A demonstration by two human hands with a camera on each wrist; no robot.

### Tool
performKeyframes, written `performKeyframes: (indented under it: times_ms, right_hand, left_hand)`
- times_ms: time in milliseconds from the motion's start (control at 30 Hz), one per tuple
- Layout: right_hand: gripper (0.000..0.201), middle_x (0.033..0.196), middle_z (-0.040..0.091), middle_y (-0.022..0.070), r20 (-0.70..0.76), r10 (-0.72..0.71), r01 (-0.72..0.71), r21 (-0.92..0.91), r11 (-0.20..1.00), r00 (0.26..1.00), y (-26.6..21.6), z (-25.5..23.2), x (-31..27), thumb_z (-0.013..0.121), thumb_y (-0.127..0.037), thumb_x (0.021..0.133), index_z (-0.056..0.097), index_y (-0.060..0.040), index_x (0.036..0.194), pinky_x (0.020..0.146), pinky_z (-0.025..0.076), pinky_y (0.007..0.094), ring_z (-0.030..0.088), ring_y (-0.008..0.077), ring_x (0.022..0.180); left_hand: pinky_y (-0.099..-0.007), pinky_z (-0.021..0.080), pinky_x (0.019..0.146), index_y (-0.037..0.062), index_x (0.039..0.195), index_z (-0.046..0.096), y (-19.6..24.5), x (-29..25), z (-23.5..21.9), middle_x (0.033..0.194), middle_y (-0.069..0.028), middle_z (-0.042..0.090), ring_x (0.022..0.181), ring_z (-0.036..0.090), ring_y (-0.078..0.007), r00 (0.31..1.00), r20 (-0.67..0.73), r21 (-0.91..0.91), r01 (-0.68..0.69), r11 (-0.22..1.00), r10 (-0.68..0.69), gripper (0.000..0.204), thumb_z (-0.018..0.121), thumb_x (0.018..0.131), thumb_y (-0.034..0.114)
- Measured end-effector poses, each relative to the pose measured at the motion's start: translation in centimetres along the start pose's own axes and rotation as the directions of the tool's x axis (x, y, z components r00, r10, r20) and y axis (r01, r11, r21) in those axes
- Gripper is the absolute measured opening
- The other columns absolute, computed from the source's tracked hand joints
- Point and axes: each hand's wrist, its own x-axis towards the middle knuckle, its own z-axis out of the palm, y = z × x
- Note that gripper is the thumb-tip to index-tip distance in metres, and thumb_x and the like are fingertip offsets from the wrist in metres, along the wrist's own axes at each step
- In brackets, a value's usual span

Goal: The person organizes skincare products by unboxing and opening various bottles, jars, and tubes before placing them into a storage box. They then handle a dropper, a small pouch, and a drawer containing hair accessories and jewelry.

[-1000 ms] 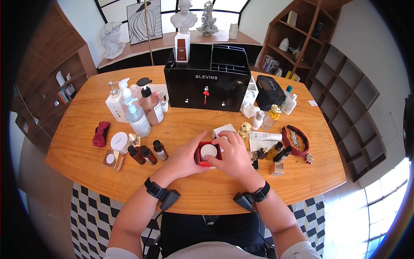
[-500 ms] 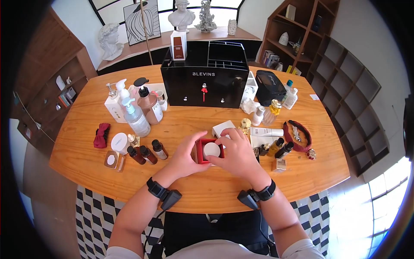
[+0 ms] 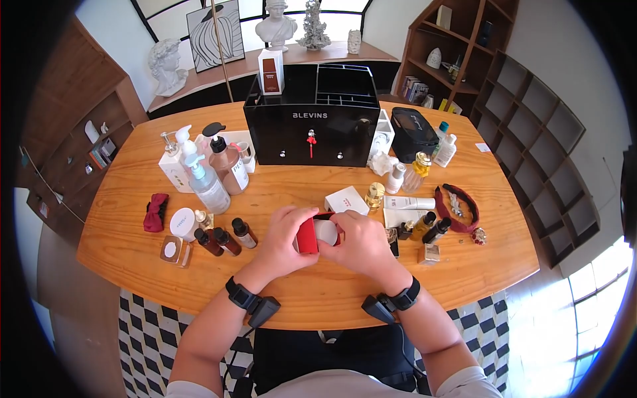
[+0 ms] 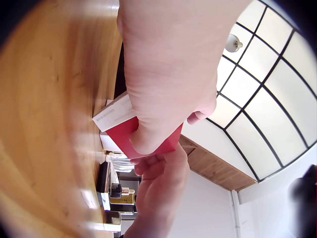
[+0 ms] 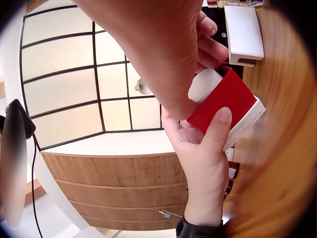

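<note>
Before the black organizer [image 3: 312,136] lettered "BLEVINS", both hands [image 3: 284,242] grip a red box [image 3: 308,236].

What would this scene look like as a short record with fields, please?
Left hand: grips red box
Right hand: holds white jar
Jar: partly inside the box
Box: open, tilted
Left of the hands: three dark bottles
Right of the hands: white tube, headband
Behind: black organiser
Surface: wooden table

Bright. Milky-white window panes [image 4: 240,83] glow. Head view: glare lower right, bowed edges. Left wrist: brown wooden tabletop [image 4: 49,114] blurred.
</note>
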Motion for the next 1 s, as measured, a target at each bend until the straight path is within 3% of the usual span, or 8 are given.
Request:
performKeyframes:
  times_ms: [133,267,367,400,500,533,733,1000]
  right_hand:
    - [0.039,0.081,0.069,0.0106,-0.097,-0.025,0.035,0.106,0.994,0.995,0.9,0.0,0.2,0.083,-0.024,0.07,0.071,-0.0001,0.098,0.063,0.056,0.0323,0.068,0.0215,0.067]
    - [0.034,0.08,0.066,0.0105,-0.164,0.266,-0.159,0.481,0.862,0.95,1.4,-2.1,0.9,0.083,-0.018,0.074,0.068,0.0043,0.095,0.064,0.054,0.0289,0.064,0.0167,0.066]
    - [0.038,0.083,0.066,0.012,-0.206,0.335,-0.242,0.375,0.895,0.92,1.5,-2.9,1.3,0.083,-0.021,0.073,0.068,0.0054,0.096,0.066,0.054,0.0291,0.064,0.0183,0.07]
    - [0.041,0.086,0.066,0.0146,-0.148,0.328,-0.285,0.251,0.925,0.933,1.5,-3.0,1.2,0.082,-0.023,0.072,0.068,0.0066,0.097,0.069,0.056,0.0333,0.067,0.0249,0.075]
    - [0.041,0.086,0.065,0.016,-0.165,0.17,-0.157,0.09,0.983,0.972,2.0,-1.1,0.5,0.082,-0.021,0.072,0.068,0.0069,0.099,0.069,0.054,0.0356,0.065,0.0272,0.073]
    - [0.044,0.09,0.066,0.0196,-0.141,0.193,-0.177,0.117,0.977,0.971,1.8,-0.7,0.3,0.081,-0.024,0.07,0.068,0.0062,0.098,0.074,0.055,0.0412,0.066,0.0354,0.081]
    - [0.046,0.101,0.066,0.0185,0.129,0.163,-0.17,0.049,0.984,0.978,0.3,-0.8,-0.2,0.078,-0.028,0.072,0.068,0.0033,0.105,0.08,0.057,0.044,0.068,0.0374,0.091]
    - [0.037,0.092,0.063,0.0183,0.153,0.06,-0.061,0.004,0.998,0.986,0.4,0.7,-0.8,0.076,-0.028,0.075,0.067,0.0026,0.094,0.075,0.059,0.044,0.068,0.0374,0.083]
  left_hand:
    - [-0.0438,0.047,0.101,0.0088,0.136,0.05,-0.5,0.0,0.2,0.127,-0.0122,0.059,0.118,0.055,-0.0356,0.998,-0.045,-0.026,0.036,0.999,-0.037,0.083,0.086,0.062,0.005]
    - [-0.0428,0.049,0.1,0.0051,0.139,0.047,-1.5,-0.1,0.5,0.129,-0.0172,0.057,0.118,0.059,-0.0354,0.98,-0.158,0.01,0.126,0.992,-0.122,0.081,0.085,0.067,0.004]
    - [-0.0423,0.048,0.102,0.0043,0.14,0.046,-1.6,-0.2,0.5,0.13,-0.0178,0.057,0.12,0.058,-0.0336,0.948,-0.259,-0.009,0.191,0.981,-0.187,0.081,0.086,0.07,0.005]
    - [-0.0421,0.047,0.103,0.0042,0.14,0.045,-1.7,-0.2,0.5,0.13,-0.0178,0.057,0.121,0.058,-0.0333,0.942,-0.285,-0.009,0.182,0.983,-0.177,0.081,0.086,0.07,0.005]
    - [-0.0417,0.047,0.104,0.004,0.141,0.044,-2.1,-0.2,0.5,0.132,-0.0179,0.056,0.123,0.057,-0.0329,0.927,-0.344,0.004,0.16,0.987,-0.149,0.082,0.086,0.071,0.004]
    - [-0.0418,0.046,0.104,0.004,0.141,0.044,-2.1,-0.3,0.5,0.132,-0.018,0.056,0.123,0.057,-0.0331,0.924,-0.355,0.012,0.157,0.988,-0.142,0.082,0.086,0.07,0.003]
    - [-0.0421,0.046,0.104,0.0044,0.141,0.044,-2.0,-0.2,0.4,0.133,-0.0181,0.056,0.123,0.057,-0.034,0.916,-0.393,0.065,0.117,0.991,-0.083,0.084,0.086,0.069,0.002]
    - [-0.042,0.046,0.104,0.0049,0.141,0.043,-2.1,-0.1,0.4,0.133,-0.0181,0.056,0.123,0.056,-0.0335,0.927,-0.374,0.071,0.065,0.995,-0.034,0.083,0.086,0.069,0.001]
